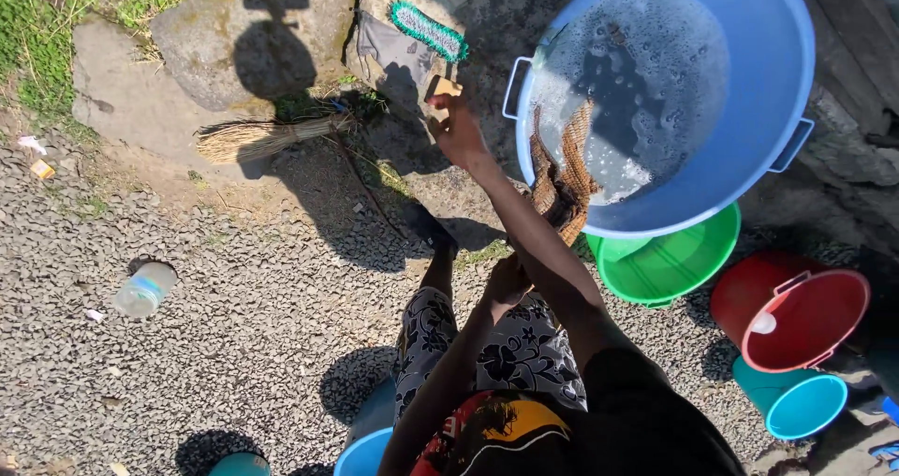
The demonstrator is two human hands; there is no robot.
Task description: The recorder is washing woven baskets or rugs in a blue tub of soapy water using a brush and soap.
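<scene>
Tan soap bar [444,87] sits pinched in your right hand [457,130], arm stretched fwd, just left of the big blue plastic basin [749,158] w/ sudsy water. Brown woven cloth [562,181] hangs over the basin's near rim. Your left hand [507,281] rests curled shut on your knee, below the basin, gripping nothing. Green-bristled scrub brush [429,29] lies on rock beyond the soap.
</scene>
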